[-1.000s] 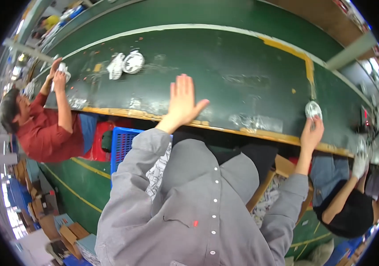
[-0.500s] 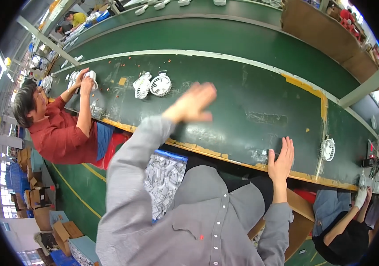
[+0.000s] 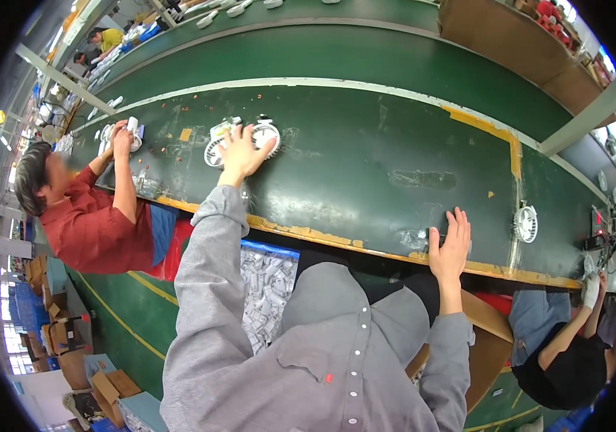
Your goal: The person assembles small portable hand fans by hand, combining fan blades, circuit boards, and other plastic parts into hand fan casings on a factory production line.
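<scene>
My left hand [image 3: 242, 153] reaches far across the dark green conveyor belt [image 3: 365, 144] and lies with spread fingers on two small white fans [image 3: 239, 137] that sit side by side. Whether it grips them I cannot tell. My right hand [image 3: 450, 246] rests flat and open on the belt's worn yellow front edge, holding nothing. A third white fan [image 3: 525, 223] lies on the belt to the right of that hand, apart from it. Grey sleeves cover both my arms.
A person in a red shirt [image 3: 96, 230] at my left handles a white part [image 3: 132, 133] on the belt. Another person in black [image 3: 571, 360] works at my right. A blue crate of white parts [image 3: 268, 288] stands below the belt. A second green belt [image 3: 365, 50] runs beyond.
My left hand has moved forward and left, from raised in the air down onto the two fans. My right hand slid left along the belt edge, away from the single fan.
</scene>
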Available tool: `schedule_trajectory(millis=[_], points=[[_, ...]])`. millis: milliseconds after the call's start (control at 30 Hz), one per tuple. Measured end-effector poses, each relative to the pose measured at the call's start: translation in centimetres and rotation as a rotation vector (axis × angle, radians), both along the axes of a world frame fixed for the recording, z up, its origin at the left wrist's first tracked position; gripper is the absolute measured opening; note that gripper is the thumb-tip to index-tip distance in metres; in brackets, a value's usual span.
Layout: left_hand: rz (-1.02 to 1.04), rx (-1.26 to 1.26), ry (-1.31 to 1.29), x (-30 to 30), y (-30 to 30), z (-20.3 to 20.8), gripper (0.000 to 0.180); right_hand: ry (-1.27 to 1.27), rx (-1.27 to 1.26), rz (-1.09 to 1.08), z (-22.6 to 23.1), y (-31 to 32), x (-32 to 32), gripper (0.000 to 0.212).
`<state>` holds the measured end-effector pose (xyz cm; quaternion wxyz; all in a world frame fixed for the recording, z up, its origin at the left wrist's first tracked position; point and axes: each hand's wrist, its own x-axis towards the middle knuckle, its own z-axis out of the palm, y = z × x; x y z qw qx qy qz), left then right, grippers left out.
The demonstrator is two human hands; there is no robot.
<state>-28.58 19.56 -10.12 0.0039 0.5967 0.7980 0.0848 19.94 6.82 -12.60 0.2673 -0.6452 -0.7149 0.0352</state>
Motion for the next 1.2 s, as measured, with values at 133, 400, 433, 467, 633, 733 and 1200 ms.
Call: schedule_trajectory(millis=[133,400,433,467,633,733,1200], points=[[-0.259,0.026,-0.002,7.3,-1.3,-0.6,0.084,0.001,0.034,-0.003,-0.4,-0.1,0.3,0.046],[-0.759,-0.010,-0.269,19.7,-4.7,0.4,0.077,0.060,0.089,-0.006,-1.2,-0.5,0.6,0.043],[-0.781,-0.025,-0.305,20.7,-5.1,0.8,0.072,0.076,0.101,-0.004,-1.3,-0.6,0.7,0.043],[-0.849,-0.037,-0.349,21.4,-5.4,1.2,0.070,0.094,0.116,0.005,-1.3,-0.5,0.7,0.044],[-1.170,0.108,-0.298,25.2,-7.2,2.6,0.056,0.347,0.178,0.108,-0.1,-0.5,-1.4,0.061],[-1.167,0.233,-0.320,24.9,-6.0,2.2,0.050,0.378,0.232,0.170,1.6,-0.9,-4.5,0.062],[-0.607,0.118,-0.508,21.8,-5.8,1.0,0.082,-0.093,0.296,0.039,-1.1,3.1,4.4,0.037]])
